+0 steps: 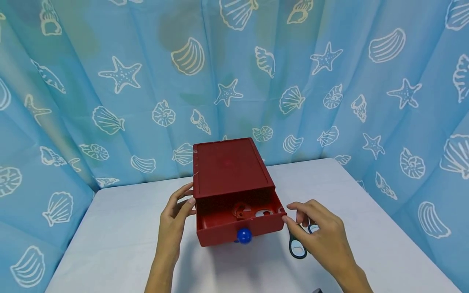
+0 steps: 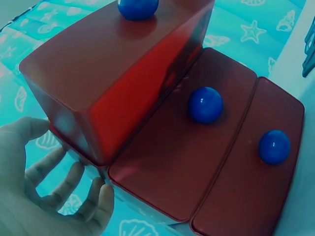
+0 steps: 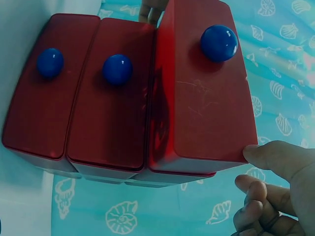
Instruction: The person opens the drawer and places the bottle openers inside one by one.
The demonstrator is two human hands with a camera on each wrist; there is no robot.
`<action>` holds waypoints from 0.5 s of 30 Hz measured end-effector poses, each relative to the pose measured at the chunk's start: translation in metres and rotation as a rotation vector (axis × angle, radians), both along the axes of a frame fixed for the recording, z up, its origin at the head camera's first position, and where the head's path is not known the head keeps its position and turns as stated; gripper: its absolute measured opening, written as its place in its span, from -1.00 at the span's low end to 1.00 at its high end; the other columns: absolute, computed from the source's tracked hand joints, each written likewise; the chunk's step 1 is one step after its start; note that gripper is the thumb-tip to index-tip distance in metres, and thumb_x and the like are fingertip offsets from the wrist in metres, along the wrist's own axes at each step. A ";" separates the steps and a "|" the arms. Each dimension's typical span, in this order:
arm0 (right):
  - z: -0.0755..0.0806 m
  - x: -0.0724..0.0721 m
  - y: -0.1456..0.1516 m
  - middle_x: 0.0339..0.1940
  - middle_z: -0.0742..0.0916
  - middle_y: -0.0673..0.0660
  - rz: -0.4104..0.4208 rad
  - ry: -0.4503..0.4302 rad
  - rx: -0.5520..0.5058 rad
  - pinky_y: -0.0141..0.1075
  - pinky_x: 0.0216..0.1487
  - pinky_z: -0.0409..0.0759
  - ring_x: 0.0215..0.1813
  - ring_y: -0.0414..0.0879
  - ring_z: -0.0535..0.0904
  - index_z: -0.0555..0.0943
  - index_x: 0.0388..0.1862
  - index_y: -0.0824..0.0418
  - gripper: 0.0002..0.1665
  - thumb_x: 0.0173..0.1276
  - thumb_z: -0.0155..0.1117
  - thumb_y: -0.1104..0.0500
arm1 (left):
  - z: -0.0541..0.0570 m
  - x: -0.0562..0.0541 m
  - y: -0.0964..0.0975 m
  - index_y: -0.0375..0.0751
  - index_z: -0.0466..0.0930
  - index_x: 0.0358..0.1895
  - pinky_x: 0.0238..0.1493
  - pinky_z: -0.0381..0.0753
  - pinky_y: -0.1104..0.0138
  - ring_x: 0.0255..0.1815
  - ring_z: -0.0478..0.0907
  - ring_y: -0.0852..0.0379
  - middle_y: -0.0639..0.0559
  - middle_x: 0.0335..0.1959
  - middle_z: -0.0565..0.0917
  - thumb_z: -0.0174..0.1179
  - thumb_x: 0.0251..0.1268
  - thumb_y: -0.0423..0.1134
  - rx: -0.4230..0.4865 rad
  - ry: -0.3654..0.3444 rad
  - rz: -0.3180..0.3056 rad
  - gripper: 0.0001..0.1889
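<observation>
A red drawer box (image 1: 231,167) stands on the table, three drawers with blue knobs showing in the wrist views. Its top drawer (image 1: 239,230) is pulled out, with a reddish item (image 1: 242,211) and a pale oval item (image 1: 264,213) inside. My left hand (image 1: 176,219) rests its fingers at the box's left side, fingers spread and slightly bent. At the drawer's front right corner is my right hand (image 1: 318,232); its thumb (image 3: 270,155) touches that corner, while the other fingers curl loosely beside it. The lower drawers (image 2: 162,152) sit flush in the box.
Dark-rimmed items with pale oval ends (image 1: 297,248) lie on the white table (image 1: 117,236), partly behind my right hand. A small dark tip (image 1: 317,291) shows at the bottom edge. A blue shell-patterned curtain (image 1: 146,101) hangs behind and beside the table.
</observation>
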State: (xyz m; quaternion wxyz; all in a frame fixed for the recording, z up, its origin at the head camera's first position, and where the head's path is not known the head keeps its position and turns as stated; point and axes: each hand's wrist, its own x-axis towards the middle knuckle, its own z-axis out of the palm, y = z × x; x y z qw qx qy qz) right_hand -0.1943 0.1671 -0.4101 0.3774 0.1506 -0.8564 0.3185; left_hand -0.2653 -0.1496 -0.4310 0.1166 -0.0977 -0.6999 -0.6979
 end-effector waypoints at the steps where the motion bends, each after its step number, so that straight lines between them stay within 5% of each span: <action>1: 0.000 -0.002 0.000 -0.46 0.52 -0.21 0.006 -0.003 -0.005 -0.52 -0.44 0.53 -0.42 -0.29 0.46 0.73 -0.10 0.09 -0.54 -0.03 0.68 0.27 | 0.000 0.000 0.000 0.25 0.51 0.32 0.10 0.60 0.24 0.12 0.57 -0.01 0.10 0.22 0.50 0.17 0.48 -0.06 -0.001 0.000 0.002 -0.61; 8: 0.000 -0.015 0.004 -0.52 0.51 -0.17 0.081 -0.023 -0.034 -0.52 -0.46 0.47 -0.45 -0.27 0.44 0.72 -0.08 0.06 -0.53 0.00 0.65 0.31 | -0.001 -0.002 0.000 0.20 0.50 0.34 0.07 0.61 0.26 0.13 0.56 -0.01 0.08 0.22 0.51 0.18 0.47 -0.08 0.007 -0.003 0.012 -0.59; 15: 0.019 -0.017 0.003 -0.46 0.51 -0.18 0.033 -0.054 0.114 -0.50 -0.46 0.46 -0.39 -0.30 0.41 0.68 -0.01 0.10 -0.45 -0.03 0.68 0.22 | -0.001 -0.003 -0.002 0.23 0.51 0.33 0.13 0.59 0.15 0.12 0.57 0.00 0.10 0.22 0.52 0.19 0.47 -0.07 0.001 -0.012 0.010 -0.59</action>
